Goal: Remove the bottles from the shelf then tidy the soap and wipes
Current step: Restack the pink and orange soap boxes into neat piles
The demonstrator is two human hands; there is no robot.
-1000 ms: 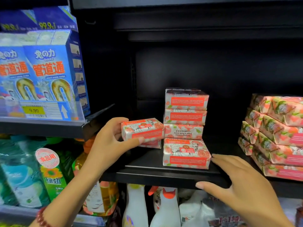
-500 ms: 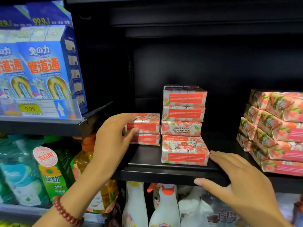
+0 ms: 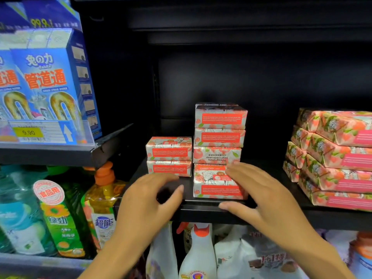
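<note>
Pink-and-white soap boxes stand on the black shelf (image 3: 203, 213) in two stacks. The short stack (image 3: 169, 156) holds two boxes; the tall stack (image 3: 220, 135) beside it holds several. The tall stack's bottom box (image 3: 211, 185) sticks out toward the shelf's front. My left hand (image 3: 149, 202) hovers at the shelf's front edge just below the short stack, fingers loosely curved and holding nothing. The fingers of my right hand (image 3: 259, 195) lie across the right part of that bottom box, with the thumb by the shelf edge. Pink wipes packs (image 3: 340, 158) are piled at the right.
Blue drain-cleaner boxes (image 3: 50, 83) stand on a higher shelf at left, behind a 9.90 price tag (image 3: 28, 132). Below them are green and yellow detergent bottles (image 3: 60, 216). White spray bottles (image 3: 198, 252) stand on the shelf underneath. The black back wall is bare.
My left hand set the soap box on the short stack, let go and drew back to the shelf edge. My right hand moved up and left onto the bottom box.
</note>
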